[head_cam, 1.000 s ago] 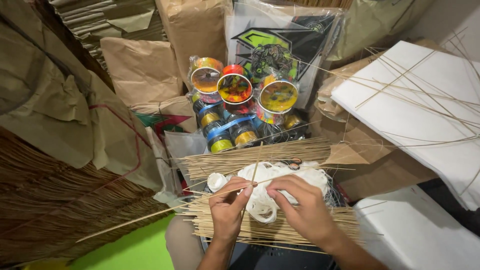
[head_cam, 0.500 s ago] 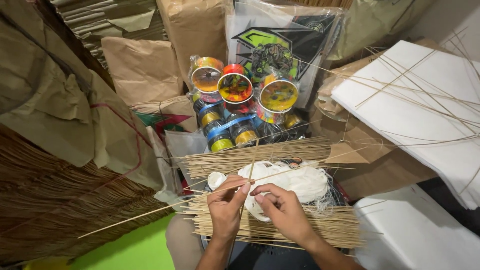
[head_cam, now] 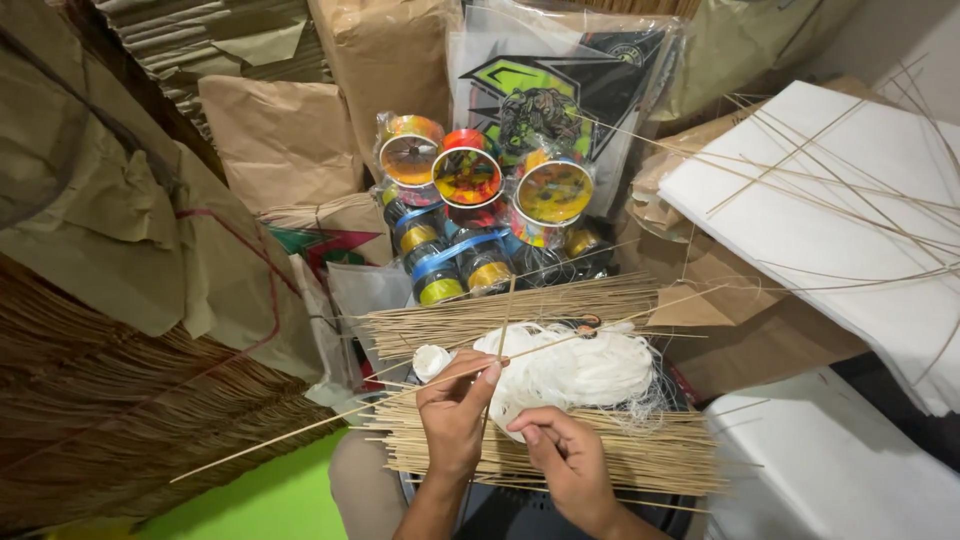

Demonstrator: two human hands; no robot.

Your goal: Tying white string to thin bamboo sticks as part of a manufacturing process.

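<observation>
My left hand (head_cam: pixel 455 415) pinches two crossed thin bamboo sticks (head_cam: pixel 330 420); one runs long to the lower left, the other stands nearly upright. My right hand (head_cam: pixel 565 460) is curled just below, fingers closed on white thread that leads from a loose heap of white thread (head_cam: pixel 580 370). Both hands hover over a flat bundle of thin sticks (head_cam: pixel 640 460) on my lap. A small white roll (head_cam: pixel 432 360) lies beside the left hand.
A second stick bundle (head_cam: pixel 480 315) lies behind the thread. Colourful thread spools (head_cam: pixel 468 180) are piled further back with brown paper parcels (head_cam: pixel 280 140). White paper sheets (head_cam: pixel 830 220) with loose sticks sit right. A thick bundle of brown sticks (head_cam: pixel 110 420) fills the left.
My right hand has drawn back from the thread heap toward me, to a spot below the left hand. The left hand has kept its place on the sticks.
</observation>
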